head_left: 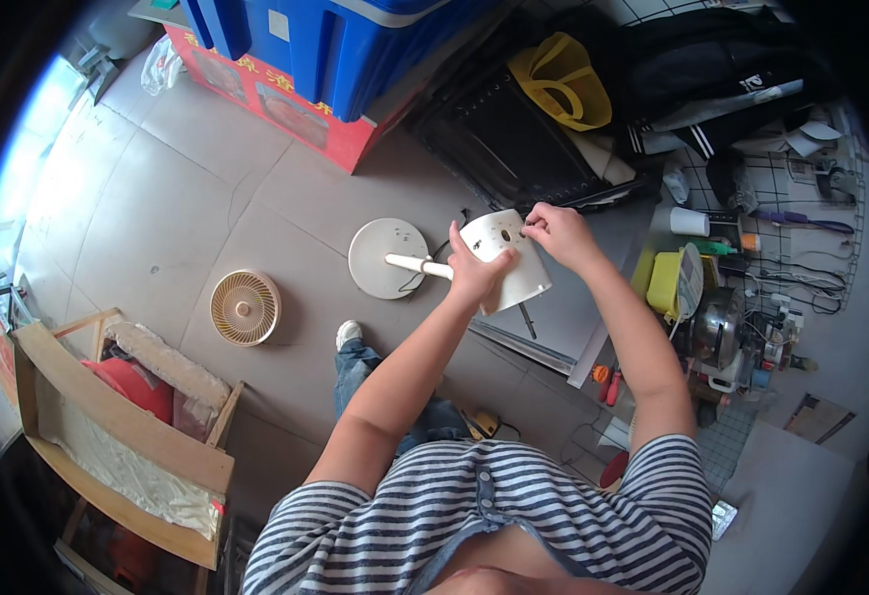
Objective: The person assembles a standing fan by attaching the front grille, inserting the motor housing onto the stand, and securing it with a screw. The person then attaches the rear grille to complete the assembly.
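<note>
A white fan [524, 276] with its grille off is in front of me, tilted, its round drum-shaped housing marked by dark holes. My left hand [474, 274] wraps round the housing from the left side. The fingertips of my right hand [561, 236] are pinched together at the housing's upper right, beside a hole; whatever they hold is too small to make out. A thin dark rod [527, 321] juts from the housing's lower side. Leftward, a white stem [407, 262] joins the housing to a round base [373, 246]. A dark cord lies near the base.
A round fan grille [245, 307] lies on the tiled floor at left. A wooden frame [127, 407] stands lower left. Beyond are a blue bin [306, 59] and a black crate [484, 129] with a yellow bag [561, 84]. Tools and containers crowd the right, near a yellow tub [665, 283].
</note>
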{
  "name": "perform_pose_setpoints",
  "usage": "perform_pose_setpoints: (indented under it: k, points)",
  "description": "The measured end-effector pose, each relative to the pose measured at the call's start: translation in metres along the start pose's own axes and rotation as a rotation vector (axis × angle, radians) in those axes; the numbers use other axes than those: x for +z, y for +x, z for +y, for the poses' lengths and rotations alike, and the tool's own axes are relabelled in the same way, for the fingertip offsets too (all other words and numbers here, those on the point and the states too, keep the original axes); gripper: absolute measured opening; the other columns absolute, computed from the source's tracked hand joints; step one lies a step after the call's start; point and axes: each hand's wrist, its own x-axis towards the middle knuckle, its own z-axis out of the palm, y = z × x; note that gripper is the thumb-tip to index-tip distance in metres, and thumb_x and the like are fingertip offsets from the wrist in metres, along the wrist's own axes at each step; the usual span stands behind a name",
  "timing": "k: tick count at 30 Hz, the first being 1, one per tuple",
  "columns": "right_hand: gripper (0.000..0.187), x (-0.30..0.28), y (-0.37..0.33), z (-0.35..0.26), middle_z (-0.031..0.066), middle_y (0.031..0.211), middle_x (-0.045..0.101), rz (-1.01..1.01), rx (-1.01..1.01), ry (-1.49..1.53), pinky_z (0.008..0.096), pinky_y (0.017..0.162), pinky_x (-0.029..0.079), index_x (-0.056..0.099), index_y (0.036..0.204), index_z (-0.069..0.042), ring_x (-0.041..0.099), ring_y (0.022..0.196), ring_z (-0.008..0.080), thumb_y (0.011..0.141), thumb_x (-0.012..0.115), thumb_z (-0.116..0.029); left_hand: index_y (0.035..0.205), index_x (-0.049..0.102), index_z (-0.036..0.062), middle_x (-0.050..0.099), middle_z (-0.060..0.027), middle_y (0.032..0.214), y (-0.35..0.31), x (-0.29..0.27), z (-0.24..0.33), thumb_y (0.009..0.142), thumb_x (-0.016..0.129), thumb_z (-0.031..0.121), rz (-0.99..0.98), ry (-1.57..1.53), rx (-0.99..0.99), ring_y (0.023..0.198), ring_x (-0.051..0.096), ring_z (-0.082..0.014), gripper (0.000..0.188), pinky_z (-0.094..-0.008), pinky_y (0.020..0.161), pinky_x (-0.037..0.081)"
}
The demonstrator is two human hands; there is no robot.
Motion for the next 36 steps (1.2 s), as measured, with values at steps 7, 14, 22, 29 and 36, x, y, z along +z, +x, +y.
perform_pose_setpoints:
  k: [7, 14, 22, 29, 36]
  points:
    - [0.017, 0.000, 0.007, 0.004, 0.0119, 0.076, 0.068, -0.031, -0.028, 0.003, 0.0335, 0.064, 0.050, 0.063, 0.084, -0.002, 0.066, 0.070, 0.0241, 0.077, 0.071, -0.015, 0.147, -0.002, 0.0050, 0.042, -0.0313, 0.125, 0.004, 0.002, -0.004, 0.064, 0.080, 0.036, -0.019, -0.038, -0.010, 0.109, 0.054, -0.0367, 0.120, -0.0435, 0.093, 0.048]
    - [0.016, 0.013, 0.011, 0.011, 0.0103, 0.074, 0.066, -0.048, -0.031, 0.087, 0.0307, 0.062, 0.050, 0.062, 0.085, -0.001, 0.064, 0.066, 0.0195, 0.079, 0.071, -0.013, 0.147, -0.003, 0.0052, 0.039, -0.0330, 0.126, 0.007, 0.001, -0.009, 0.063, 0.080, 0.038, -0.001, -0.011, 0.007, 0.112, 0.051, -0.0390, 0.123, -0.0452, 0.093, 0.047]
    - [0.019, 0.016, 0.008, 0.017, 0.0077, 0.071, 0.065, 0.002, 0.020, 0.180, 0.0284, 0.061, 0.049, 0.061, 0.082, -0.001, 0.061, 0.065, 0.0142, 0.079, 0.072, -0.015, 0.147, -0.002, 0.0063, 0.039, -0.0331, 0.126, 0.006, 0.000, -0.007, 0.062, 0.081, 0.038, -0.026, -0.018, 0.021, 0.113, 0.050, -0.0394, 0.123, -0.0455, 0.095, 0.046]
    - [0.022, -0.001, 0.008, 0.018, 0.0073, 0.069, 0.065, 0.008, 0.031, 0.346, 0.0272, 0.059, 0.049, 0.065, 0.083, -0.001, 0.061, 0.062, 0.0123, 0.080, 0.072, -0.021, 0.147, -0.002, 0.0072, 0.038, -0.0326, 0.126, 0.006, -0.001, -0.009, 0.063, 0.081, 0.037, -0.012, 0.007, 0.000, 0.113, 0.050, -0.0394, 0.122, -0.0456, 0.095, 0.045]
    - [0.023, 0.004, 0.009, 0.005, 0.0126, 0.070, 0.065, -0.083, 0.149, -0.061, 0.0369, 0.061, 0.049, 0.064, 0.078, -0.006, 0.063, 0.067, 0.0290, 0.081, 0.068, -0.028, 0.147, -0.002, 0.0069, 0.038, -0.0318, 0.127, 0.006, 0.001, -0.009, 0.063, 0.081, 0.039, -0.015, -0.026, -0.023, 0.113, 0.050, -0.0382, 0.123, -0.0451, 0.096, 0.045]
